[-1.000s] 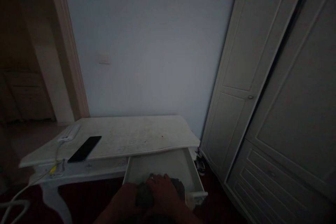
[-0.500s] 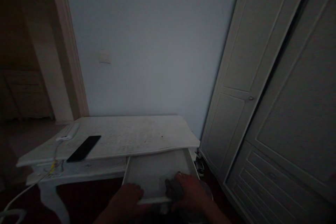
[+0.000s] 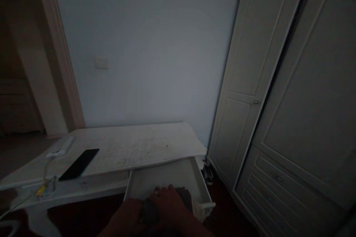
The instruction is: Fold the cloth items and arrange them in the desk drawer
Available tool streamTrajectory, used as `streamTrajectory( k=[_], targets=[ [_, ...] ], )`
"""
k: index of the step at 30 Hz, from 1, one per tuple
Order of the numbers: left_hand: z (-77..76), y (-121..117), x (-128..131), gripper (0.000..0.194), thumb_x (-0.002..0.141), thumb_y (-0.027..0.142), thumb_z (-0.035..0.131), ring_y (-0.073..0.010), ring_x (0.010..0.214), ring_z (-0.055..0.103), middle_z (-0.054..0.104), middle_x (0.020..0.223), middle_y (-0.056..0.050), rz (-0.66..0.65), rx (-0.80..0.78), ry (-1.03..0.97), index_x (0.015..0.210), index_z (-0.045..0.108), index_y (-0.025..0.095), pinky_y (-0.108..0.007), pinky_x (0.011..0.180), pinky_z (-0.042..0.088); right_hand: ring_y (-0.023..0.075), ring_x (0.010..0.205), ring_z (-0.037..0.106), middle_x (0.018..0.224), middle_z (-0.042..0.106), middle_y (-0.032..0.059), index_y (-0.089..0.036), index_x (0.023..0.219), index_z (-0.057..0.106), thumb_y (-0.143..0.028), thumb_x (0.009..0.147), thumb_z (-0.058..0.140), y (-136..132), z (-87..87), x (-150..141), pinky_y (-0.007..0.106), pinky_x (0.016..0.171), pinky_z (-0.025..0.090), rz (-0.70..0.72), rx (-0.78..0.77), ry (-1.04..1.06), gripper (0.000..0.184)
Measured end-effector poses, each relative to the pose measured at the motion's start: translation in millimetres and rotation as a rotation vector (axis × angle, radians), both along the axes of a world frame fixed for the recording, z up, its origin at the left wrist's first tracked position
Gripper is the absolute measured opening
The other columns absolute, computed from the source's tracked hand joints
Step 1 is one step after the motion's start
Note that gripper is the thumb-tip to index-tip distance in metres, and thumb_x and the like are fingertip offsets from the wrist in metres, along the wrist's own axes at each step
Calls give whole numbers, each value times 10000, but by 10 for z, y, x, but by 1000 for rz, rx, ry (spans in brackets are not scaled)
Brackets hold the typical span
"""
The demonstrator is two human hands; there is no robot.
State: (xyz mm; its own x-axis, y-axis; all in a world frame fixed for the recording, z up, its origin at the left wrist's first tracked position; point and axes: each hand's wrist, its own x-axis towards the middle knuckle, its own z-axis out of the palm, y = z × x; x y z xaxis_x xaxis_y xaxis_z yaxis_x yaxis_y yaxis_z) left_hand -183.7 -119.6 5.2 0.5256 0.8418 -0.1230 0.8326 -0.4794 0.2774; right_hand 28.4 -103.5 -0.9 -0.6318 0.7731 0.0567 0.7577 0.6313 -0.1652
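Observation:
A white drawer [image 3: 167, 176] stands pulled out from the right side of the white desk [image 3: 125, 139], and no items show on the visible part of its floor. At its front left corner my left hand [image 3: 126, 211] is closed over the front edge, fingers partly in shadow. My right hand [image 3: 169, 207] presses a crumpled grey cloth [image 3: 184, 195] against the middle of the drawer front, fingers curled over it. Bunched cloth also fills the gap between my two hands. A paler piece of fabric hangs by the drawer's right front corner.
A black phone [image 3: 79, 164] lies at the desk's left front edge, near a white power strip [image 3: 61, 146] with a cable. Right of the desk stands a white wardrobe [image 3: 239, 118]. Shoes [image 3: 207, 174] sit on the floor between them. A light switch [image 3: 101, 63] is on the wall.
My right hand has moved left along the drawer front with the grey cloth, close to my left hand. The left hand has shifted slightly left in view, as the camera turned right.

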Motion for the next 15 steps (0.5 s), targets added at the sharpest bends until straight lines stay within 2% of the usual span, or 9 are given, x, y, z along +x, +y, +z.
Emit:
streamTrajectory(
  k=[3,6,10,12,15],
  targets=[
    [-20,-26,3,561,911,738,529,-325,926,744,807,1006,-110,36,30,63,965,785,241,-378,821,521,410,1160,686,1273,736,115,-276,1325,641,-814,639,816,-75,17,193,591,1139,429,-52,-25,36,889],
    [-133,-35,-19,569,955,733,500,-341,1059,715,783,1137,-126,37,61,44,1076,770,247,-425,940,512,410,1242,643,1350,695,135,-293,1376,609,-806,633,836,-141,55,559,590,1166,386,-113,-59,57,932],
    [-261,-5,-51,535,966,722,511,-348,1095,696,765,1169,-123,12,80,44,1087,746,256,-461,989,502,409,1303,605,1418,653,132,-307,1402,593,-766,616,878,-157,93,1039,578,1189,342,-184,-100,53,954],
    [-263,4,-51,517,967,708,517,-348,1100,695,764,1176,-122,10,72,40,1097,740,260,-461,990,506,406,1322,594,1431,646,139,-298,1396,595,-739,635,883,-148,111,1133,571,1197,328,-193,-107,42,926],
    [-179,-20,-32,531,951,728,513,-345,1082,701,770,1159,-119,50,55,37,1068,749,267,-448,965,515,408,1331,594,1424,656,151,-278,1393,596,-694,662,892,-136,134,990,599,1214,301,-160,-103,4,891]
  ],
)
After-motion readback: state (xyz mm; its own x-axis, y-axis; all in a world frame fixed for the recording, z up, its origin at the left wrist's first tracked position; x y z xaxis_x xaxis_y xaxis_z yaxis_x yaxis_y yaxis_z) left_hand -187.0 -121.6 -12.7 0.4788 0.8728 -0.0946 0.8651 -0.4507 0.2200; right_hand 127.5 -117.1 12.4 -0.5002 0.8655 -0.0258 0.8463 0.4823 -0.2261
